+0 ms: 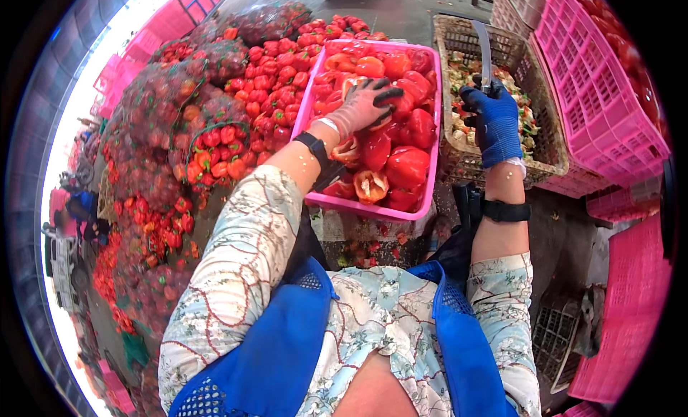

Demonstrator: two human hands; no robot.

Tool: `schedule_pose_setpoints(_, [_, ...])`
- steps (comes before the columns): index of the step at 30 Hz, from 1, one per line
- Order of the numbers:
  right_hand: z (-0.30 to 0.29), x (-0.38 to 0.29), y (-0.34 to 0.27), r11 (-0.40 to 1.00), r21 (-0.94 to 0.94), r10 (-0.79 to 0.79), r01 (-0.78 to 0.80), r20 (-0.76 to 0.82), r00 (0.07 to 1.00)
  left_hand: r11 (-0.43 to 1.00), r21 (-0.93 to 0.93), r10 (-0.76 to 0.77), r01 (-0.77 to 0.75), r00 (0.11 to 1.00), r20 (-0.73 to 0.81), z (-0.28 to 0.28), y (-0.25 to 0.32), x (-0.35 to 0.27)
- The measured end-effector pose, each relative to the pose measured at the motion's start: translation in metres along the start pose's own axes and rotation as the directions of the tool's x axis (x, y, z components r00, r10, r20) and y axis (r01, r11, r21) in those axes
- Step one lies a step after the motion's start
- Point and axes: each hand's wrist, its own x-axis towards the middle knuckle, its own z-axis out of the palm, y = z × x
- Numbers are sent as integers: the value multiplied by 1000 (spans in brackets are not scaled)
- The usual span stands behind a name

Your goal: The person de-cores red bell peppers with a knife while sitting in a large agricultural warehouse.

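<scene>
My left hand (365,106), in a pinkish glove with black fingertips, lies over red bell peppers (408,167) heaped in a pink plastic crate (371,211). Its fingers are spread, but its palm side is hidden, so I cannot tell whether it grips a pepper. Some peppers there are cut open at the top, including an orange-red one (371,186) with pale flesh showing. My right hand (495,119), in a blue knit glove, is closed on the handle of a knife (484,54). The blade points away from me, above a dirty beige crate (449,148) holding pale pepper cores and seeds (529,113).
Whole red peppers (274,78) lie piled left of the crate, beside filled mesh sacks (156,105). Pink crates (596,89) stand stacked at right, the top one filled with peppers. A dark crate (553,331) sits low right. Scraps (371,250) litter the floor before me.
</scene>
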Motion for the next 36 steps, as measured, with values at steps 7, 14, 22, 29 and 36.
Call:
schedule_pose_setpoints(7, [16, -5, 12, 995, -90, 73, -48, 302, 950, 595, -777, -448, 203, 887, -112, -111, -47, -55])
schedule_pose_setpoints(14, [64, -22, 32, 958, -286, 96, 16, 371, 924, 318, -877, -820, 360, 569, -64, -161, -129, -219])
schedule_pose_setpoints(22, [121, -43, 36, 958, -282, 186, -55, 464, 866, 107, -412, -992, 905, 128, 22, -49, -190, -419])
schedule_pose_setpoints(29, [133, -25, 52, 944, -330, 115, 19, 382, 917, 83, -293, -993, 953, 105, 58, -6, -227, -413])
schedule_pose_setpoints(36, [149, -18, 63, 855, -517, 99, 46, 251, 963, -17, -117, -1000, 993, -19, -15, 72, -337, -417])
